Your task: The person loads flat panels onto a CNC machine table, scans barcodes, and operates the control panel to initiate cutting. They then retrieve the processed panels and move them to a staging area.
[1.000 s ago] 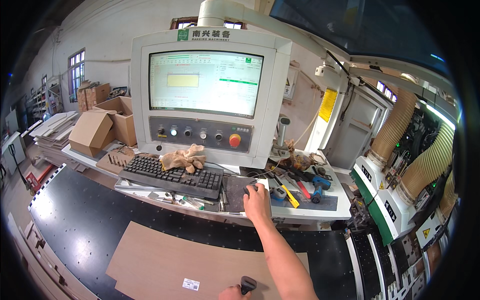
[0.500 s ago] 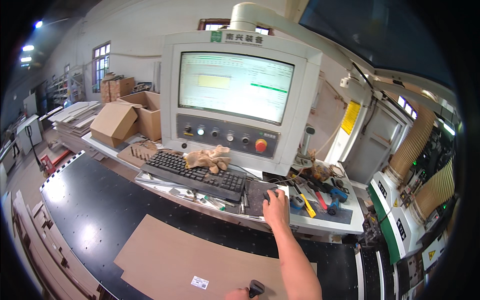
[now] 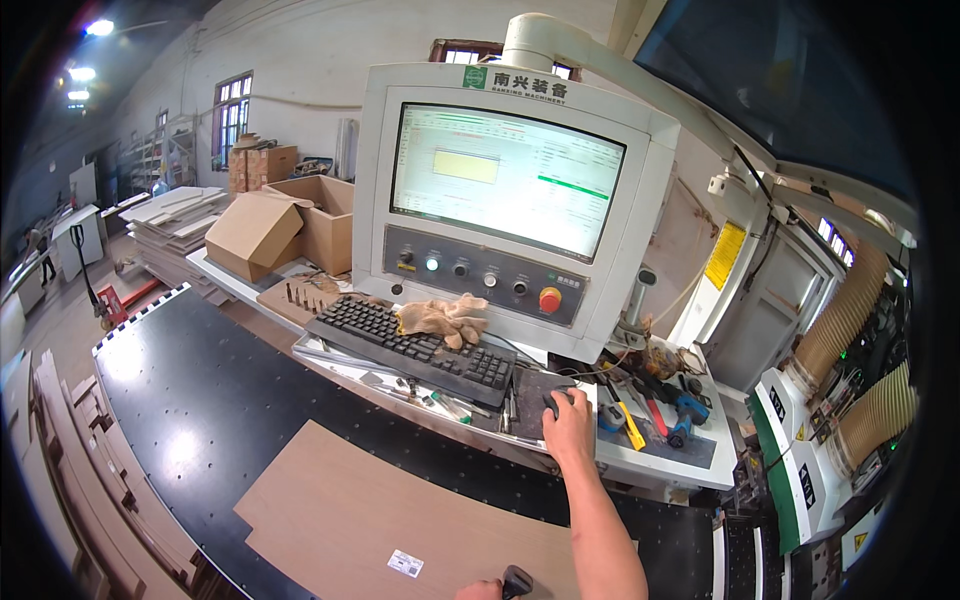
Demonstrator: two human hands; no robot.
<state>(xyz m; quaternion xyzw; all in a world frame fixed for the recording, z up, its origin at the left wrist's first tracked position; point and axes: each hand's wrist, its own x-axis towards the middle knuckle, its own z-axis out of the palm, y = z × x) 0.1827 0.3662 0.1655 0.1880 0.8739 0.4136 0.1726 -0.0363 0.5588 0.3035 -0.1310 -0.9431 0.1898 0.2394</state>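
Note:
My right hand (image 3: 569,425) rests over a black computer mouse (image 3: 551,404) on a dark pad (image 3: 533,418), its fingers curled round it. At the lower edge, my left hand (image 3: 480,591) is partly cut off by the frame and grips a black handheld tool (image 3: 517,579) that looks like a barcode scanner. Below both hands lies a flat brown board (image 3: 340,510) with a small white label (image 3: 405,563). Left of the mouse, a black keyboard (image 3: 400,350) bears a pair of soiled work gloves (image 3: 447,319). Behind it stands a control cabinet with a lit screen (image 3: 510,180).
A red stop button (image 3: 550,299) is on the cabinet's panel. Right of the mouse lie a yellow-handled tool (image 3: 631,427) and a blue power tool (image 3: 688,412). Open cardboard boxes (image 3: 250,235) stand at the left. The board lies on a black perforated bed (image 3: 190,400); ribbed hoses (image 3: 845,310) hang right.
The view has shifted, so the scene sits a little further right and lower. My right hand stays on the mouse, and my left hand still holds the black tool.

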